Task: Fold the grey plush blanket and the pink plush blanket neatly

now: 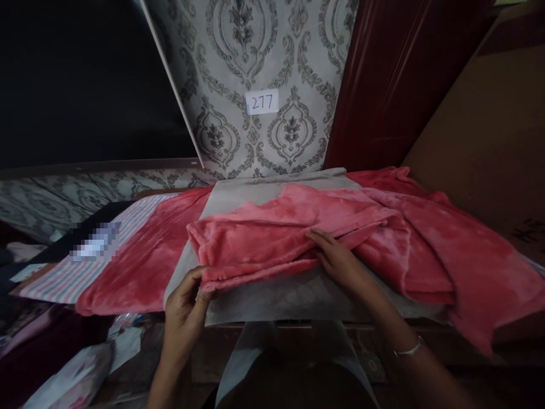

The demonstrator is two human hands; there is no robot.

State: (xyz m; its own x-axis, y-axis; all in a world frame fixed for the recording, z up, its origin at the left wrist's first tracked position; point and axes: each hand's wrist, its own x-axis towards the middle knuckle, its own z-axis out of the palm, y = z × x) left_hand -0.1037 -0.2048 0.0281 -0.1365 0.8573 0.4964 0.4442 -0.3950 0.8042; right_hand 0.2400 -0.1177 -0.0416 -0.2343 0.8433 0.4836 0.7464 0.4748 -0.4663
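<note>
A coral-pink fleece garment (251, 244) lies partly folded on a grey cloth (272, 301), its longer part spreading to the right and hanging over the front edge. My left hand (187, 298) is closed on the garment's near left corner, thumb and fingers pinching the hem. Farther right, my right hand (338, 258) grips the fabric near the middle, with its fingers over a fold and part of them hidden by the cloth. Between the two hands the near hem runs nearly straight, with an open layer showing along it.
At left, more red fleece (140, 255) lies beside a striped cloth (68, 278). A large dark screen (93, 85) stands behind. A card marked 277 (261, 101) is on the patterned wall. A cardboard box (489, 136) stands at right. Bags and papers (76, 375) lie low at left.
</note>
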